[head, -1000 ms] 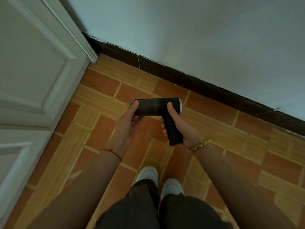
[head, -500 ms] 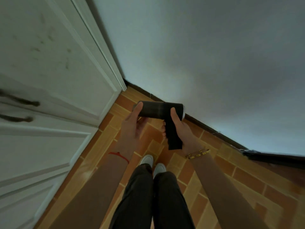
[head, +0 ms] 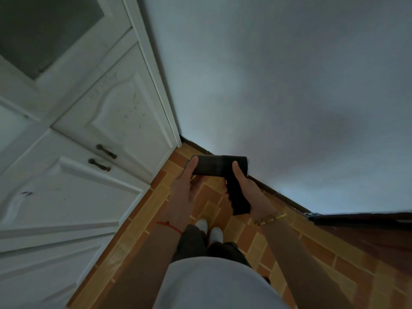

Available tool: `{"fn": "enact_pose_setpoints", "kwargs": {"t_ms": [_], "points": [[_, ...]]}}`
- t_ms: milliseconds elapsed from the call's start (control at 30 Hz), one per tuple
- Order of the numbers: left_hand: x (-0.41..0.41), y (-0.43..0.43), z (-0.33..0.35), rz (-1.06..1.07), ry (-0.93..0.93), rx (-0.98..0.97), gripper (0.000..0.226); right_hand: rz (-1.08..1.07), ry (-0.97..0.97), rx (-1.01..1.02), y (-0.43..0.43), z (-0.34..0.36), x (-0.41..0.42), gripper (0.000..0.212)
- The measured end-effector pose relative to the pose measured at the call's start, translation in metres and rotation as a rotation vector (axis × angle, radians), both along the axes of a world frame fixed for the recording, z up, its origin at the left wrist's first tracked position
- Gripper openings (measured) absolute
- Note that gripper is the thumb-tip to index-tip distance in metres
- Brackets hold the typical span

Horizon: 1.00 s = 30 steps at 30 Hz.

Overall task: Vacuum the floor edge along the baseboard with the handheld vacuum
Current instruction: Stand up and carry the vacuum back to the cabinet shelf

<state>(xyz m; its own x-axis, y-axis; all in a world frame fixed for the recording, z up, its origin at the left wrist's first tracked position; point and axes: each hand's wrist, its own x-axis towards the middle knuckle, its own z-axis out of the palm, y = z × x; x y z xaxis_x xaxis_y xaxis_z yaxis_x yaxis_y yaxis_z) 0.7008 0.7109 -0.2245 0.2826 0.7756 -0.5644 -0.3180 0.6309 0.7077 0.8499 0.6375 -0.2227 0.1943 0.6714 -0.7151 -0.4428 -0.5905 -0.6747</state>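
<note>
The handheld vacuum point(head: 219, 165) is held in the air in front of the person, well above the floor point(head: 249, 237), its dark barrel lying level and crosswise with the handle pointing down and toward the body. The right hand point(head: 247, 188) is wrapped around that handle, thumb laid up against the barrel's right end. The left hand point(head: 186, 186) is loosely spread at the barrel's left end, thumb on top and fingers curled underneath, touching it rather than clenching it. Seen past the barrel, the dark baseboard point(head: 283, 198) runs along the foot of the pale wall point(head: 278, 90) from the corner by the white cabinet point(head: 93, 175) out toward the right edge of the floor, where it meets a darker strip. The cabinet, with two dark handles point(head: 102, 157) on its doors, closes the floor's left side. Between cabinet front and baseboard lies a wedge of orange and tan tiles, narrow at the corner and widening toward the person. White shoes point(head: 210, 229) stand on bare tiles in the middle of that wedge, with bare floor open to the right.
</note>
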Motion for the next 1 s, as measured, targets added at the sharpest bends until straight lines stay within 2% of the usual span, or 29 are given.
{"fn": "enact_pose_setpoints", "kwargs": {"t_ms": [67, 300, 367, 500, 700, 900, 1000], "points": [[-0.006, -0.003, 0.007, -0.007, 0.001, -0.002, 0.014, 0.005, 0.001, -0.018, -0.004, 0.007, -0.005, 0.070], [-0.020, -0.006, 0.018, 0.067, 0.104, -0.020, 0.047, 0.016, 0.033, -0.022, -0.008, 0.019, -0.022, 0.076], [-0.025, -0.005, 0.022, 0.091, 0.074, -0.045, 0.047, 0.041, 0.028, -0.001, -0.004, 0.022, -0.026, 0.075], [-0.039, -0.002, 0.035, 0.114, 0.034, -0.040, 0.062, 0.089, 0.003, 0.054, 0.005, 0.027, -0.032, 0.071], [-0.065, -0.013, 0.064, 0.235, -0.050, -0.031, 0.054, 0.210, 0.013, 0.110, 0.019, 0.037, -0.049, 0.077], [-0.105, -0.039, 0.069, 0.429, -0.032, -0.087, 0.057, 0.397, -0.003, 0.096, 0.024, 0.037, -0.083, 0.068], [-0.130, -0.056, 0.065, 0.504, -0.026, -0.084, 0.042, 0.555, 0.032, 0.069, 0.027, 0.038, -0.106, 0.072]]}}
